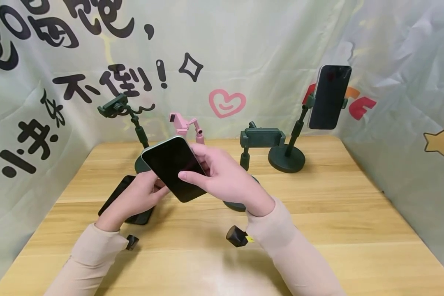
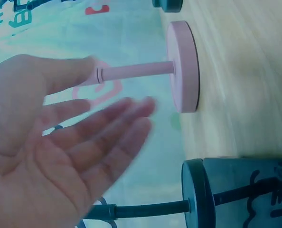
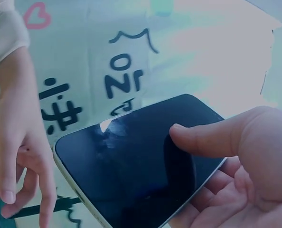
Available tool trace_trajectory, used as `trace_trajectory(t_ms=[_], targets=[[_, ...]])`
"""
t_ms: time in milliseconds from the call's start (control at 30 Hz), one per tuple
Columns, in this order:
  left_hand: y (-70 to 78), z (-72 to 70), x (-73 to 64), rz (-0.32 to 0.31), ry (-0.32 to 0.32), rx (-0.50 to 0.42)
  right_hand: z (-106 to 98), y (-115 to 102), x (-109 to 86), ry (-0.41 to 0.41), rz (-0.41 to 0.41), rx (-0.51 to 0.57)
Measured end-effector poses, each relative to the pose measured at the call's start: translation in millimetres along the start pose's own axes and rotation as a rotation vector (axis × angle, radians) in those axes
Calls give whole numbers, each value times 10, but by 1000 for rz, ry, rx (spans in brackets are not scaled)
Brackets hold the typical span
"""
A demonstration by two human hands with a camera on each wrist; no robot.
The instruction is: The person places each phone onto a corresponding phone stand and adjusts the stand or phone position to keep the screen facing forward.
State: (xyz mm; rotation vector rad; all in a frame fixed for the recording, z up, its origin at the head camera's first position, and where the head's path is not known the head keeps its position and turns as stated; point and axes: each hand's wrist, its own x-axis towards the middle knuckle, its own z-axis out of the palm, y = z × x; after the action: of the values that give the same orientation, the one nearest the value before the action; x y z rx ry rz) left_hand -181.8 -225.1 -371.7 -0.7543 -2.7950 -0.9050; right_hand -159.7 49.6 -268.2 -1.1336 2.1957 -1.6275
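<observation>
My right hand (image 1: pixel 225 176) holds a smartphone (image 1: pixel 170 164) tilted above the table, thumb lying across the dark screen and fingers behind it, as the right wrist view also shows. Just left of that phone is my left hand (image 1: pixel 142 195). In the left wrist view its fingers are loosely bent and spread, with nothing in them. Behind the held phone stands a pink phone stand (image 1: pixel 185 123), its round base (image 2: pixel 183 66) visible in the left wrist view. Another black smartphone (image 1: pixel 114 191) lies on the table, partly covered by the left forearm.
A dark green phone stand (image 1: pixel 140 133) rises at the back left, and a second green stand (image 1: pixel 262 137) right of centre. At the back right, a third stand (image 1: pixel 288 159) carries an upright phone (image 1: pixel 329 96). Small black objects (image 1: pixel 237 236) show beside the sleeves. Printed cloth surrounds the table.
</observation>
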Motion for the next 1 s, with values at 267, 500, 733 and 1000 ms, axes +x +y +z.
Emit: trace_trajectory(t_ms=[267, 500, 733, 1000], targets=[[45, 14, 36, 42, 112, 1, -144, -163, -164, 113, -110, 69], [75, 70, 48, 49, 94, -11, -302, -260, -279, 225, -145, 78], [132, 89, 91, 62, 79, -15, -447, -305, -376, 340, -161, 101], [207, 86, 105, 69, 83, -37, -586, -287, -434, 380, -245, 163]])
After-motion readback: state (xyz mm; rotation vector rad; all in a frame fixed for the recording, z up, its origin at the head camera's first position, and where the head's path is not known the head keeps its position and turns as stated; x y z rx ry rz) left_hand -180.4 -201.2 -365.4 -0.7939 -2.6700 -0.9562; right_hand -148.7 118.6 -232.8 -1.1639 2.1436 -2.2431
